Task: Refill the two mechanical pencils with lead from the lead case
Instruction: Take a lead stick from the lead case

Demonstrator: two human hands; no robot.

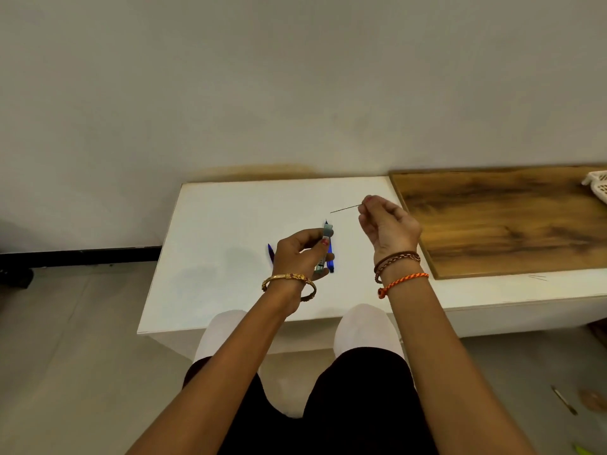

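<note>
My left hand (300,256) grips a slim grey lead case (325,244), held upright over the white table (230,224). Right behind the case lies a blue mechanical pencil (330,257), mostly hidden by the case and my fingers. A second blue pencil (270,252) lies on the table left of my left hand, only its end showing. My right hand (386,224) is raised to the right of the case, its thumb and fingers pinching one thin dark lead (345,208) that points left, clear of the case.
A wooden board (499,218) lies on the table to the right, with a white basket (597,185) at its far right edge. The wall stands just behind the table. My knees are under the front edge. A thin stick (564,400) lies on the floor at right.
</note>
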